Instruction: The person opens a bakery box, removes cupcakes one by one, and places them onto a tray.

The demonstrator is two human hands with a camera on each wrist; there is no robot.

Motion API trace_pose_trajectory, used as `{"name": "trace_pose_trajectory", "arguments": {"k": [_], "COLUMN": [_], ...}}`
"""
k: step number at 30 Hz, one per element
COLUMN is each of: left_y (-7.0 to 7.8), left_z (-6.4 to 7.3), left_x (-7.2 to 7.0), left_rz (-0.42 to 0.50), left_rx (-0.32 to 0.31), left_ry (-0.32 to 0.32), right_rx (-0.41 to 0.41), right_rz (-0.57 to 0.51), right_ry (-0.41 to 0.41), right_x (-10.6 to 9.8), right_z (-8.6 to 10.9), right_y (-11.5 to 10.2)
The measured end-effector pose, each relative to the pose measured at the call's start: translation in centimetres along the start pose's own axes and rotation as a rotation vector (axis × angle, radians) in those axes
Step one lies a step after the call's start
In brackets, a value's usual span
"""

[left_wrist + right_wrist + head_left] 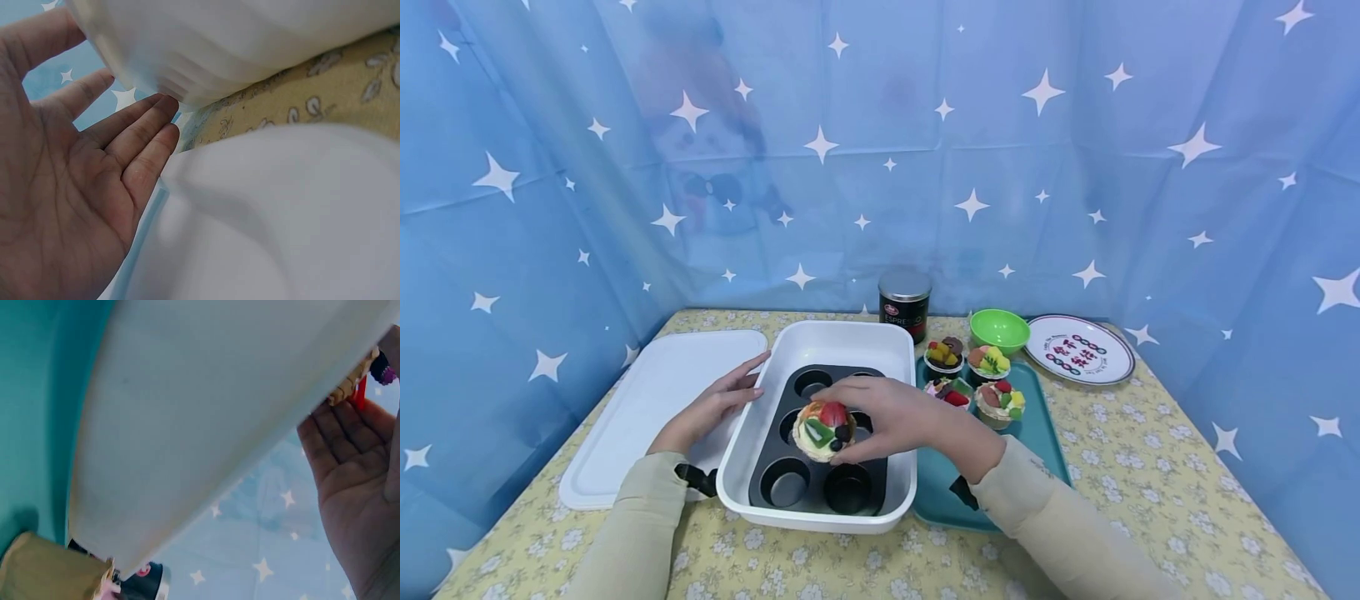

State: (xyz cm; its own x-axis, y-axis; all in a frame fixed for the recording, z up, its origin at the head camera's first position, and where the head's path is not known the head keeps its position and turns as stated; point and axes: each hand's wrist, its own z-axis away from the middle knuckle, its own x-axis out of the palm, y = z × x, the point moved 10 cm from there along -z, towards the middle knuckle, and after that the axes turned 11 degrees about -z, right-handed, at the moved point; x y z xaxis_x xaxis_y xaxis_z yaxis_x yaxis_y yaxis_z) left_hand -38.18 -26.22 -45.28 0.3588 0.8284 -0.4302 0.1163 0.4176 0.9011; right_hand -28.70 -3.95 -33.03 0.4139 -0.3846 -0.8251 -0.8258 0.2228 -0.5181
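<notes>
A fruit-topped cupcake (823, 432) is gripped by my right hand (891, 417) above a dark muffin tin (817, 483). The tin lies inside a deep white rectangular pan (817, 522), and its cups that show hold nothing. In the right wrist view the pan's wall hides most of the cupcake (350, 387). My left hand (721, 402) touches the pan's left rim with fairly straight fingers. The left wrist view shows that open palm (69, 181) with fingertips against the pan's outer side (206, 56).
A teal tray (1037, 425) at the right carries several fruit-topped cupcakes (1000, 404). Behind it stand an espresso can (904, 310), a green bowl (1000, 331) and a decorated plate (1078, 350). Left of the pan lies a white lid (647, 408). A starry curtain (880, 150) hangs behind.
</notes>
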Motion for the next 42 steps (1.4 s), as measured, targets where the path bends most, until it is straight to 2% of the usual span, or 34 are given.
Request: {"name": "trace_pose_trajectory", "arguments": {"k": [6,12,25,35,42], "left_y": [0.1,0.0,-0.1,0.0,0.1], "left_z": [0.0,0.1,0.3,0.2,0.3], "left_x": [0.1,0.1,0.1,0.2,0.1], "left_rz": [0.003,0.01,0.004,-0.001,0.002], "left_rx": [0.023,0.006,-0.006,-0.009,-0.007], "left_ry": [-0.01,-0.003,0.006,0.008,0.012], "right_rx": [0.007,0.007,0.043,0.18,0.208], "right_rz": [-0.019,-0.067,0.02,-0.015,0.008], "right_ry": [0.032,0.059,0.149,0.228,0.243], "right_x": [-1.0,-1.9,-4.5,-6.3,-6.9], "right_z": [1.2,2.7,6.6,11.3,13.3], "right_y": [0.5,1.1,3.0,5.6,7.3]}}
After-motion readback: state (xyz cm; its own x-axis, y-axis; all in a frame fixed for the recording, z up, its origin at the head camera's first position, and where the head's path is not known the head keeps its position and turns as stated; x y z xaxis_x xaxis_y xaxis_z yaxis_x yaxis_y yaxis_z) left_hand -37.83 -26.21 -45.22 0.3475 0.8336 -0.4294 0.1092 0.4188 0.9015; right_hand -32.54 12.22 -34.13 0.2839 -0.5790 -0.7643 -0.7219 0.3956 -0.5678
